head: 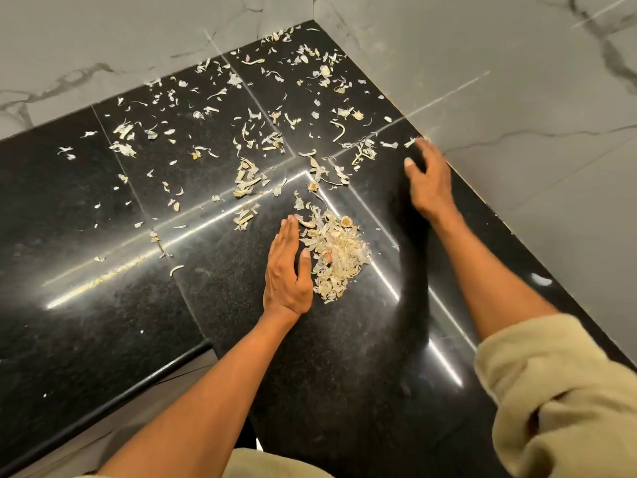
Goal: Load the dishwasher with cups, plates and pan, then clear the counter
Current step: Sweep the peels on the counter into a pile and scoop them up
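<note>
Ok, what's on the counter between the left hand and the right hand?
In the head view, the gathered pile of garlic peels lies right beside the left hand. From the pile to the right hand, near the wall, the black counter is nearly bare.

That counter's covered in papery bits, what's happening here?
A person is clearing garlic-like peels off the black counter with bare hands. The left hand stands on edge beside a gathered pile of peels. The right hand is spread flat near the wall, by more scraps. Loose peels are scattered toward the corner.
</note>
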### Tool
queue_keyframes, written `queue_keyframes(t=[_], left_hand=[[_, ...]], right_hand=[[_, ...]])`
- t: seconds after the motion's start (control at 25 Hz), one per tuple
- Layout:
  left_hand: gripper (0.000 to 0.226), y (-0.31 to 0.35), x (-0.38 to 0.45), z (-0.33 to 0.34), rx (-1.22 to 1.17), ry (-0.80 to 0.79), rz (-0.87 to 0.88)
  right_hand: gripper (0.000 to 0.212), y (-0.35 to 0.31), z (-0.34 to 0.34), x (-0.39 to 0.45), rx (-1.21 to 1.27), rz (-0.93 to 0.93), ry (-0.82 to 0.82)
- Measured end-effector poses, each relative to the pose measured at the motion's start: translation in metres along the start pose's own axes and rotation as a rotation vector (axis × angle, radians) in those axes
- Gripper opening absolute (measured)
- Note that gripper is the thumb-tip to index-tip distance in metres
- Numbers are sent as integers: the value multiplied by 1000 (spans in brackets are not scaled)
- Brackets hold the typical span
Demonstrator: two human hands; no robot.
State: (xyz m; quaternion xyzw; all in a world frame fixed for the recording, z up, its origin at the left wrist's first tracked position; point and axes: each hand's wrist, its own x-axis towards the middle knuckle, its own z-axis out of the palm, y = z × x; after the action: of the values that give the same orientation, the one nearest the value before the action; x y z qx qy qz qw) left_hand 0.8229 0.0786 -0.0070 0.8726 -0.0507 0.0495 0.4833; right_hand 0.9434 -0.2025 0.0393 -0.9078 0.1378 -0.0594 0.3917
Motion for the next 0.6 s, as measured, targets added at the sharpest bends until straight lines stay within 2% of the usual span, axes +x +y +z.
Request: queue_keyframes(t=[0.16, 0.28, 0.44, 0.52, 0.6], left_hand=[[61, 0, 1, 1, -16, 7, 2], [60, -1, 1, 0, -16, 15, -3], [60, -3, 0, 0, -33, 17, 8], [60, -1, 1, 0, -35, 16, 8], [61, -1, 1, -1, -35, 8, 2]], right_hand=[[64, 6, 0, 45, -124, 51, -143], [63, -8, 22, 44, -104, 67, -144], [54, -24, 45, -14, -27, -137, -229], [49, -22, 41, -36, 8, -225, -197], [46, -14, 32, -30, 17, -197, -38]])
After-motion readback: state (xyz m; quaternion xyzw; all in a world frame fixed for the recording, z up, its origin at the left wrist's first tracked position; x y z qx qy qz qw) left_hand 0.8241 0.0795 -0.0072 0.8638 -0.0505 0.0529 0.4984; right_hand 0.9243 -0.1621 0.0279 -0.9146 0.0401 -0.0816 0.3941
